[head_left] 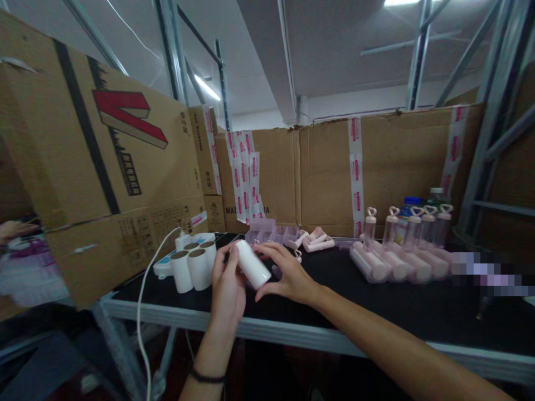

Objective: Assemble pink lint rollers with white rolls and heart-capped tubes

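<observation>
A white sticky-paper roll (pixel 253 264) is tilted above the table's front half, its lower end toward the right. My left hand (pixel 229 281) is closed around its upper left side. Beside its lower right end is my right hand (pixel 289 274), thumb and fingers spread apart in a curve; whether the fingertips touch the roll is unclear. Left of my hands, several white rolls (pixel 182 273) stand upright, brown cores showing on top. Behind my hands lie pink plastic handles (pixel 320 240) and a small pink piece with a ring (pixel 297 256).
On the right, pink lint rollers with clear covers (pixel 378 267) lie side by side, clear tubes with heart-shaped loops (pixel 392 228) behind them. Bottles (pixel 412 205) stand farther back. A white cable (pixel 141 312) hangs over the front edge. Cardboard walls (pixel 326 167) enclose the black tabletop (pixel 334 317).
</observation>
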Tool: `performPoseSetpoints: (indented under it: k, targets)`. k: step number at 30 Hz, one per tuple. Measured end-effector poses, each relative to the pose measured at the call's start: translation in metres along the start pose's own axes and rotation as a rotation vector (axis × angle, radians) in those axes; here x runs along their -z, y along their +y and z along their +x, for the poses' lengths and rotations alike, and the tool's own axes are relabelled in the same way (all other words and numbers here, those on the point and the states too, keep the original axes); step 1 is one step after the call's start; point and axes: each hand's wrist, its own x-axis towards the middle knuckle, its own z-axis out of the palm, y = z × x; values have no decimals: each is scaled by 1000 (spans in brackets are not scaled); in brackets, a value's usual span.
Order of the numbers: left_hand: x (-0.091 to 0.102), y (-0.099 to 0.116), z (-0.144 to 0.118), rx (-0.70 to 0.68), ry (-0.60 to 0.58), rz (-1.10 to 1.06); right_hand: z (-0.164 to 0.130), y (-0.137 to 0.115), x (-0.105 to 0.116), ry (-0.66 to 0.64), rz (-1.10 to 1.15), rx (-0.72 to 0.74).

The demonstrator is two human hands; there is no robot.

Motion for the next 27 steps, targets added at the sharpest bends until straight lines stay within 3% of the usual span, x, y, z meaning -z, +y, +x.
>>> performPoseSetpoints:
  k: [4,7,14,19,21,23,27]
  targets:
    - [-1,0,-3,145,-93,50,4,-5,1,-125,-207,113]
    - [-2,-3,-3,160,-139,104,7,-8,4,-181,-231,134]
    - [-11,-8,-12,149,-213,187,7,-16,6,-133,-329,85]
    - [-19,-4,-17,122,-144,107,12,-13,23,-140,-387,133]
    - [-15,-1,-14,152,-108,16,16,-2,42,-23,-531,-27]
    - [-9,3,-8,179,-79,-52,16,17,67,81,-749,-288]
    - [3,10,4,211,-36,-95,4,62,114,9,-880,-532]
